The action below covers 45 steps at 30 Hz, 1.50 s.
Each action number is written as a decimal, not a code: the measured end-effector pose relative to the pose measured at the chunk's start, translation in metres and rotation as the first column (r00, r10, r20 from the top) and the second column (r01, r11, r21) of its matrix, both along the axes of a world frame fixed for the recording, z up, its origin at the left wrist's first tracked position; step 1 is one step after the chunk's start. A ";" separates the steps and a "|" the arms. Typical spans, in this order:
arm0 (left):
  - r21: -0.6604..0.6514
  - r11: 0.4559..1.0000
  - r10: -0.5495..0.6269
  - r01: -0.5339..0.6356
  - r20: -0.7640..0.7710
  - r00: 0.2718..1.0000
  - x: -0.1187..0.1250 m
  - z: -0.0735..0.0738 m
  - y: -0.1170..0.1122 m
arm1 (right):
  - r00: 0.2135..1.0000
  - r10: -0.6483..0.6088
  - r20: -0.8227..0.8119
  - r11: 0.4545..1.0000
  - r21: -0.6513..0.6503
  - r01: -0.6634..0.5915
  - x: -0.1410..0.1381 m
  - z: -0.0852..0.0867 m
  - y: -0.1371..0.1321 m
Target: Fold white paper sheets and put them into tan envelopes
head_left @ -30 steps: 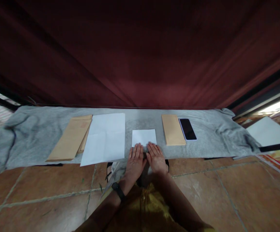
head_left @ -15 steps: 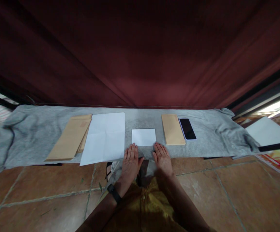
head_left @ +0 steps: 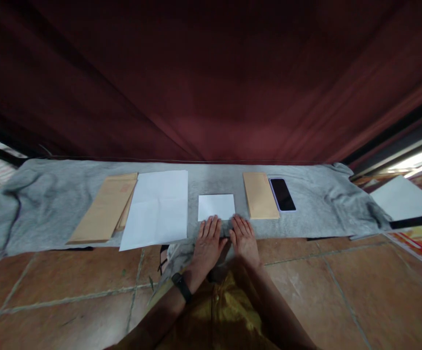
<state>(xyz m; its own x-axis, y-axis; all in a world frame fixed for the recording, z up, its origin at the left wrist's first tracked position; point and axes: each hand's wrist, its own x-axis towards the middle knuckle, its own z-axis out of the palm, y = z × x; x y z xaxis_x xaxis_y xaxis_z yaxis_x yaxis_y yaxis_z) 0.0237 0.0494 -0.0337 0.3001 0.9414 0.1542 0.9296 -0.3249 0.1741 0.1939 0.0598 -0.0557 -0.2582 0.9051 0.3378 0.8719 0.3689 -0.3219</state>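
Paper (head_left: 216, 206) meets left hand (head_left: 207, 243) at its near edge, cloth (head_left: 216, 180) flanking both sides.

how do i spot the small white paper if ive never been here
Find the long grey cloth running across the view below the dark red fabric. Near its middle, by the fingertips of the left hand and right hand, lies the small white paper. It is much smaller than the white sheet to its left, and isn't brown like the envelopes to its right.
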 end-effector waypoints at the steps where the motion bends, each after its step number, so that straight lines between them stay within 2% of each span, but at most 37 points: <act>1: -0.009 1.000 0.003 -0.003 -0.005 1.000 0.001 -0.001 0.000 | 1.000 0.007 0.002 1.000 0.002 -0.007 -0.002 0.001 0.000; 7: -0.030 1.000 -0.002 0.001 -0.039 0.999 -0.001 -0.003 0.002 | 0.992 0.127 -0.001 0.991 -0.039 -0.127 -0.016 0.005 0.006; 23: -0.028 1.000 0.006 -0.007 -0.028 1.000 -0.002 -0.008 0.002 | 0.999 0.032 -0.019 0.997 -0.067 -0.033 -0.011 0.001 0.068; 32: -0.023 1.000 0.013 -0.013 -0.023 1.000 -0.001 -0.007 0.001 | 1.000 -0.015 0.003 0.999 -0.050 0.015 -0.015 -0.001 0.088; 36: -0.036 0.999 0.011 -0.012 -0.025 1.000 -0.001 -0.006 0.002 | 1.000 -0.027 0.002 0.999 -0.037 0.028 -0.016 0.000 0.089; 40: -0.045 0.999 0.016 -0.017 -0.026 1.000 -0.001 -0.003 0.003 | 1.000 -0.021 0.005 0.999 -0.048 0.021 -0.018 0.005 0.078; 45: -0.052 0.999 -0.006 0.003 -0.052 0.999 -0.001 -0.005 0.003 | 0.991 0.134 -0.015 0.989 -0.062 -0.134 -0.022 0.006 0.045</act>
<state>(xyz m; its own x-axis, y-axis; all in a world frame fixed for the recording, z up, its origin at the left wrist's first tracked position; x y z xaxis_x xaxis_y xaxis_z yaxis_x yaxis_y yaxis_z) 0.0222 0.0522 -0.0383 0.3110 0.9463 0.0886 0.9364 -0.3211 0.1419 0.1723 0.1045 -0.0499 -0.3753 0.8822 0.2845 0.8125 0.4608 -0.3571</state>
